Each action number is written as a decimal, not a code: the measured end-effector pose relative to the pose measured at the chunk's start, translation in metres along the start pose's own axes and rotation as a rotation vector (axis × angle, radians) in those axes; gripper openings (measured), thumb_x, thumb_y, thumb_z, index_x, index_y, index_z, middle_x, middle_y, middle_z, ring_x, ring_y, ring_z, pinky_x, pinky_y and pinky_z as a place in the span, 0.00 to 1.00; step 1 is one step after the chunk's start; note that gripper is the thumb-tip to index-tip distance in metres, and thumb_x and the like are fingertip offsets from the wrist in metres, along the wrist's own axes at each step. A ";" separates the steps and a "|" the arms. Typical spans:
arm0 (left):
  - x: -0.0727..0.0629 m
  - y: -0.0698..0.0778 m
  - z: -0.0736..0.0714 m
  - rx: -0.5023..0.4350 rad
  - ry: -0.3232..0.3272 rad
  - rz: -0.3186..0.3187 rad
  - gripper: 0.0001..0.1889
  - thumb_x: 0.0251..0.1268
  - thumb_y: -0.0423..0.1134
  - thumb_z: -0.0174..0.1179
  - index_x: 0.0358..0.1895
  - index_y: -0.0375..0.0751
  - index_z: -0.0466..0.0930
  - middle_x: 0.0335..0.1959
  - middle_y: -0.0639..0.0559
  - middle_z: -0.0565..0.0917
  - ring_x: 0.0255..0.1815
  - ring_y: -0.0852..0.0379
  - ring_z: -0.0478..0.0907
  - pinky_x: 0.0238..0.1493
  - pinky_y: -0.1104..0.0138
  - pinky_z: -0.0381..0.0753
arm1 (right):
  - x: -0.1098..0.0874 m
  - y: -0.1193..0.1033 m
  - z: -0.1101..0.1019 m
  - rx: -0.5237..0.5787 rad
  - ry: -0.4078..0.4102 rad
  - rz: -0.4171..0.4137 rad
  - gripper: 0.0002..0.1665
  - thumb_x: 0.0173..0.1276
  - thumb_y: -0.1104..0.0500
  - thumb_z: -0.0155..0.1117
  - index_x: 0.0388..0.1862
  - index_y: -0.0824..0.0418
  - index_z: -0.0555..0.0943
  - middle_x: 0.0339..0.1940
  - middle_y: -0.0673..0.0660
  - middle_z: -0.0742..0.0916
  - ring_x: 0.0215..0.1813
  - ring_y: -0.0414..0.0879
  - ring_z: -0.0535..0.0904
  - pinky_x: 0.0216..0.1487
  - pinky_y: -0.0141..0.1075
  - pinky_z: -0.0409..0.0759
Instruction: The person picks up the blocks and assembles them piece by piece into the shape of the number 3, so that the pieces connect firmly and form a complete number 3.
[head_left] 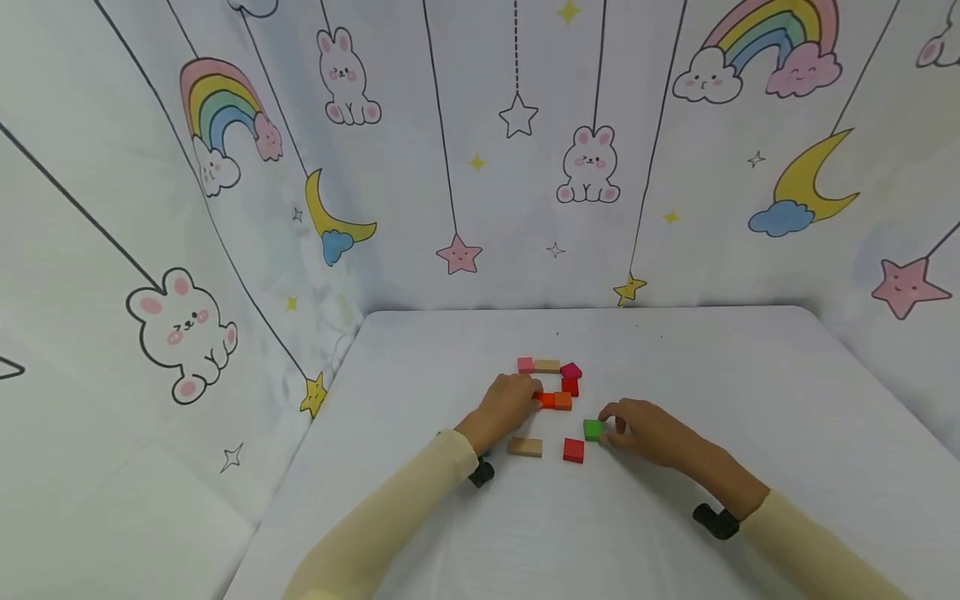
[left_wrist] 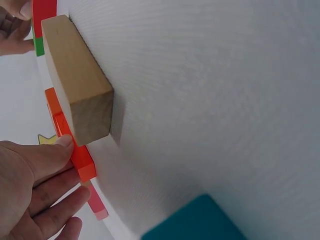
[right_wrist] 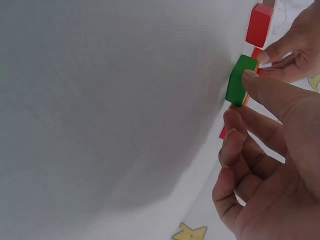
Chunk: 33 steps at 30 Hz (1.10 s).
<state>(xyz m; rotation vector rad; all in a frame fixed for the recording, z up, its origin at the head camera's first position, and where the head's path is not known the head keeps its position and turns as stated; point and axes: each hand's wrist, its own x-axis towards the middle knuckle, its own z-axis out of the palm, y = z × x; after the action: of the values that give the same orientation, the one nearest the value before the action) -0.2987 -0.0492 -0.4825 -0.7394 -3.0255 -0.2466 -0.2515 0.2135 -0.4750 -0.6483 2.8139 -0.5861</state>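
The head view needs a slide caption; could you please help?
On a white table, the left hand holds a red-orange block, the right hand a green block.

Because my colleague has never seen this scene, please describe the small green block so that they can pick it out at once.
On the white table, find the red square block nearest the viewer. The small green square block lies just beyond it to the right. Its bright green colour sets it apart from that red block and the orange square block farther back.
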 end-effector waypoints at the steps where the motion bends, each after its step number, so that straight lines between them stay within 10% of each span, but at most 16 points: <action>1: 0.000 0.000 0.000 0.000 0.000 0.000 0.12 0.74 0.44 0.68 0.54 0.46 0.89 0.43 0.53 0.90 0.41 0.57 0.81 0.58 0.64 0.83 | 0.003 0.000 0.001 -0.004 0.006 0.000 0.20 0.68 0.53 0.77 0.57 0.57 0.85 0.36 0.48 0.84 0.41 0.42 0.78 0.41 0.35 0.85; 33: 0.000 -0.001 0.000 -0.003 0.016 0.010 0.11 0.74 0.43 0.68 0.54 0.45 0.89 0.45 0.53 0.90 0.42 0.57 0.82 0.58 0.64 0.83 | 0.035 -0.011 0.009 0.002 0.044 -0.014 0.22 0.68 0.54 0.77 0.58 0.57 0.85 0.36 0.49 0.84 0.40 0.42 0.78 0.42 0.36 0.86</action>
<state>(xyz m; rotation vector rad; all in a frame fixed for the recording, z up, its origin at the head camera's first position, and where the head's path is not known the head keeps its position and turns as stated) -0.2990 -0.0502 -0.4827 -0.7482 -3.0063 -0.2560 -0.2755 0.1856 -0.4822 -0.6636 2.8508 -0.6136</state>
